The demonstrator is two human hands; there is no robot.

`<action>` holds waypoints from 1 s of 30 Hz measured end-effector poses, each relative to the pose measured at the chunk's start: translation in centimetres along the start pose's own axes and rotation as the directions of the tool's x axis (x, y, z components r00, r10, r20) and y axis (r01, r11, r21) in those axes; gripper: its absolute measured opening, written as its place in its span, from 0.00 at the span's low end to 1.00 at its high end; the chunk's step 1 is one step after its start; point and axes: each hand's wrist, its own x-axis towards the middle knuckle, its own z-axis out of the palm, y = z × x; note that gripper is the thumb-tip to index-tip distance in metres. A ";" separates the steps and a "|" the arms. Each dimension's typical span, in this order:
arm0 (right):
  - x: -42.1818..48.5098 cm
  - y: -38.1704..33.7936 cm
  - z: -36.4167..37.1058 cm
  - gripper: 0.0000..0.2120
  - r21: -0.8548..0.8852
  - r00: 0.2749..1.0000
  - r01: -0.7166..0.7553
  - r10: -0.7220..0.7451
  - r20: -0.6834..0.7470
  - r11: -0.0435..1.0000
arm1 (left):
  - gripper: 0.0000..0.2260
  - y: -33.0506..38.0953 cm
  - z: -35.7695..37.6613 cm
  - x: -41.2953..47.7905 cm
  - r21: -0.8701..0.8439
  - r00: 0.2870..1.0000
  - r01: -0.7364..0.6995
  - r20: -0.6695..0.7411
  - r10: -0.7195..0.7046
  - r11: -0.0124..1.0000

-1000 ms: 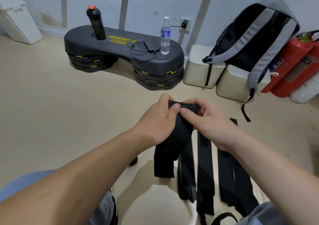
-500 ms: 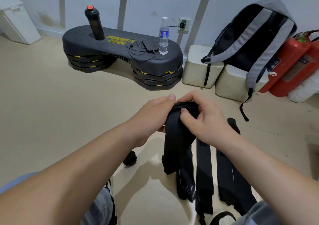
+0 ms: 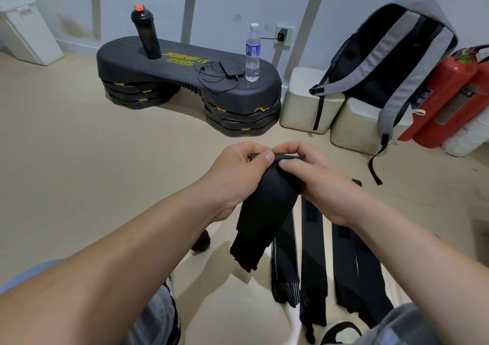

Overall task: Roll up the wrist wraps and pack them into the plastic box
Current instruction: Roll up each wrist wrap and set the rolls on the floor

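Note:
A black wrist wrap [image 3: 264,212] hangs in the air at the centre, its top end folded over into a small roll. My left hand [image 3: 235,175] pinches that top end from the left, thumb on the roll. My right hand [image 3: 315,183] grips the same end from the right, fingers curled over it. The wrap's free tail dangles down toward the floor. Three more black wraps [image 3: 315,260] lie stretched out flat on the floor below my right forearm. A small dark rolled thing [image 3: 202,241] sits on the floor under my left forearm. No plastic box is in view.
A black step platform [image 3: 185,77] stands ahead with a black shaker bottle [image 3: 146,35], a water bottle [image 3: 252,53] and a power bank [image 3: 231,68] on it. A grey backpack [image 3: 391,58] leans on two white blocks [image 3: 309,101]. Red fire extinguishers [image 3: 449,93] stand at right.
My hands have turned the top end of the wrap over further, and the hanging tail has swung a little to the left. The view has shifted slightly.

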 end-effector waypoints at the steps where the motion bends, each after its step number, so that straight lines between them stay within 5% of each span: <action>1: 0.1 -0.1 -0.2 0.13 0.047 1.000 -0.026 0.026 0.013 0.999 | 0.06 0.0 0.0 0.0 -0.002 1.000 -0.012 0.004 0.012 1.000; 4: 0.1 -0.2 -0.8 0.21 0.088 0.992 -0.108 0.102 0.070 0.990 | 0.06 0.0 -0.3 -0.1 0.013 0.999 -0.049 0.011 0.049 0.999; 9: -0.3 0.3 -1.2 0.17 0.046 0.973 -0.118 0.106 0.203 0.992 | 0.07 0.4 -0.8 -0.5 0.071 0.994 -0.107 0.040 0.104 0.992; 18: 0.0 0.9 -1.3 0.06 0.052 0.993 0.109 -0.111 0.046 0.993 | 0.10 0.9 -1.0 -0.7 0.001 0.982 0.067 0.179 -0.066 0.998; 22: -0.3 0.6 -1.7 0.07 0.000 0.989 0.137 -0.136 0.057 0.991 | 0.10 0.4 -1.3 -0.6 0.055 0.980 -0.022 0.199 0.011 0.998; 30: -1.2 -0.9 -0.8 0.19 0.321 0.962 -0.217 0.147 0.230 0.922 | 0.12 0.3 -1.7 -0.7 0.168 0.934 -0.317 0.224 0.277 0.933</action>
